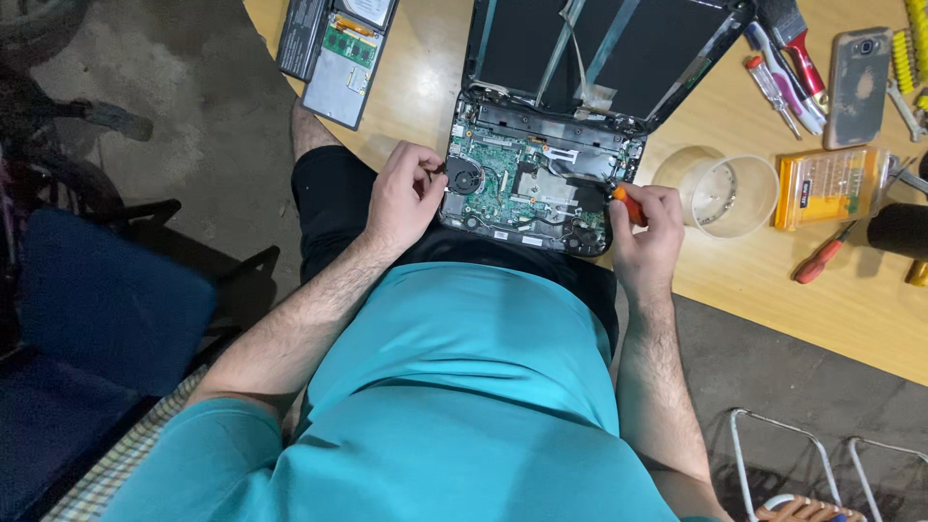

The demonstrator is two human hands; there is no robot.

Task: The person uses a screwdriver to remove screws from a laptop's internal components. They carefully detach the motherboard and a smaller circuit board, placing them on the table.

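An opened laptop (pixel 541 184) lies at the near edge of a wooden table (pixel 754 290), its green circuit board and small round fan exposed and its dark lid folded back. My left hand (pixel 401 198) rests curled against the laptop's left edge beside the fan; whether it pinches anything is unclear. My right hand (pixel 646 232) grips an orange-handled screwdriver (pixel 626 203), its tip down on the laptop's right rear corner by the hinge.
A clear plastic cup (pixel 727 193) stands right of the laptop, then an orange bit case (pixel 829 186), a red screwdriver (pixel 822 259), a phone (pixel 856 85) and more tools. A removed cover panel (pixel 340 58) lies at the far left. A blue chair (pixel 97 319) stands left.
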